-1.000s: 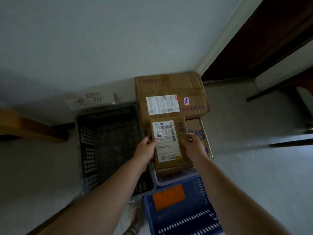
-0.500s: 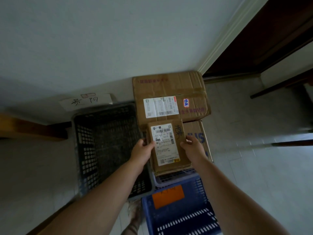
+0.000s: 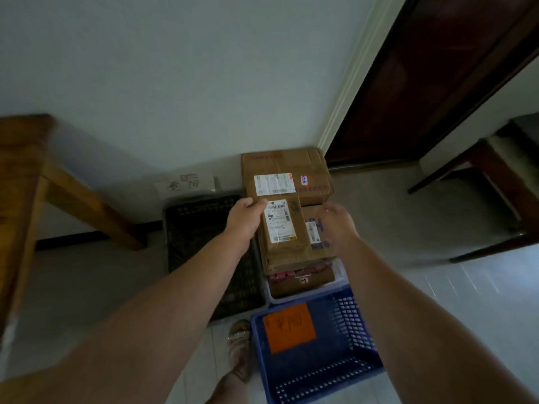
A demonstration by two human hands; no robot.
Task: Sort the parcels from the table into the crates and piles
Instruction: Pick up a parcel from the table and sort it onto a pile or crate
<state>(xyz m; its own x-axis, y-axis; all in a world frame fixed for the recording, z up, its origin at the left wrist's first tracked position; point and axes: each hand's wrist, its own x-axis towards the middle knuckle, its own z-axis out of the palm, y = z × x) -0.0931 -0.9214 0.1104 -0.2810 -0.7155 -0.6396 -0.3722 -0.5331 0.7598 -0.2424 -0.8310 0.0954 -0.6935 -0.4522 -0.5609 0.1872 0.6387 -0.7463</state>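
A small brown parcel with a white shipping label lies on top of a stack of parcels in a pale crate. My left hand grips the parcel's upper left corner. My right hand hovers to the right of it with relaxed fingers, over a box with blue lettering, holding nothing. Behind them a large cardboard box stands against the wall. A black crate sits to the left and a blue crate with an orange label sits in front.
A wooden table stands at the left, with one leg slanting toward the black crate. A handwritten paper sign hangs on the wall above that crate. My sandalled foot is beside the blue crate. A dark chair stands at the right.
The small parcel has gone down onto the stack in the pale crate. My right hand has let go of it and drawn off to the right. My left hand still holds its corner.
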